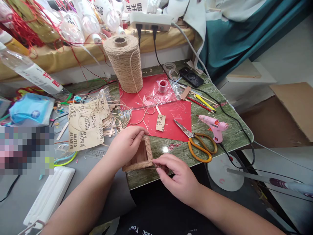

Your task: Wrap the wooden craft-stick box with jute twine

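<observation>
A small box (149,150) of wooden sticks, its rim wrapped in jute twine, sits at the front edge of the green wood-patterned table. My left hand (128,143) is closed over its far left side, thumb and forefinger pinched at the far corner. A loose strand of twine reaches toward those fingertips. My right hand (177,174) has its fingertips together at the box's near right corner; what they pinch is too small to make out. Beyond stands a large spool of jute twine (124,65). Orange-handled scissors (199,145) lie open right of the box.
A pink glue gun (214,127) with a black cord stands at right, near pencils (201,103) and a phone (191,77). Red sheets (176,114) lie behind the box. Left are sandpaper (85,127), tangled twine and craft sticks. A power strip (151,21) rests at the back.
</observation>
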Demonstrator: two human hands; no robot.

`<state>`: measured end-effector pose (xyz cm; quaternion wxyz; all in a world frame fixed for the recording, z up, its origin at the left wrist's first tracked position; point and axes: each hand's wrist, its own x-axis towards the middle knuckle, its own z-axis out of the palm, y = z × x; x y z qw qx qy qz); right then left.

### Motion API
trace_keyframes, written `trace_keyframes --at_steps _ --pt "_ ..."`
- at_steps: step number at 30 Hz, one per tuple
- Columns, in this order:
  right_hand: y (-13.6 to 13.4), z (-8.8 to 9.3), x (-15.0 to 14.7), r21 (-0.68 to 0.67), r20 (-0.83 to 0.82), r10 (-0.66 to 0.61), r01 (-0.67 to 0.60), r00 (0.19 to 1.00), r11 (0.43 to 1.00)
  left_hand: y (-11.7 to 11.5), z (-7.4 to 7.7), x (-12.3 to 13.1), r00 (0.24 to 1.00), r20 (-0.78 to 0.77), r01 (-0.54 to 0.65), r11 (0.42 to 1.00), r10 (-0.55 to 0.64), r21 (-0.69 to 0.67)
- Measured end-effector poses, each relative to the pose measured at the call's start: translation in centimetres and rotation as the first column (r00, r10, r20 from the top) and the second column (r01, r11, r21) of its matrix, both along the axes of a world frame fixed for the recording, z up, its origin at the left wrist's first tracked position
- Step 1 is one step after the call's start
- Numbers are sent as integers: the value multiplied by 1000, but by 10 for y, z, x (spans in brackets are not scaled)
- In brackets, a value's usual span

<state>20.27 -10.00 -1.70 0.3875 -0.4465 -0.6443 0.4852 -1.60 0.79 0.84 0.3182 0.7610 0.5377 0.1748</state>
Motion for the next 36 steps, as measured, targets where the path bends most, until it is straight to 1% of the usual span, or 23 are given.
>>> trace_keyframes --at_steps 2,4,7,10,12,15,17,21,28,32,36 --pt "2 1 -2 19 -3 -14 14 1000 1000 0 -1 0 999 13 -38 999 38 2" --pt "2 2 -3 49 -6 -18 18 1000 999 0 -2 -1 998 28 -48 999 48 6" --pt "3 1 -2 91 -10 -12 13 1000 996 -2 -3 -2 998 42 -56 997 54 46" --pt "5 -1 -2 79 21 -4 2 1000 997 -3 -2 -2 997 55 -66 995 62 69" --pt "6 -2 -3 65 61 16 -20 998 998 -4 0 0 997 50 -65 996 63 58" --pt "8 -1 -6 88 103 31 -40 994 995 -5 2 2 997 37 -67 997 65 39" --pt "8 -1 -7 108 121 33 -46 992 993 -6 3 4 998 22 -62 997 61 47" --pt "7 -2 -7 149 176 39 -65 984 987 -7 2 4 1000 -30 -2 996 4 90" --pt "-1 -7 -10 325 279 62 -155 958 933 -5 -1 2 999 -45 25 995 -21 93" --pt "-7 -11 -10 336 375 92 -228 922 914 -4 -2 3 999 -40 23 996 -20 81" --pt "-11 -14 -8 343 502 99 -304 859 889 -4 -1 2 999 -44 24 997 -21 70"
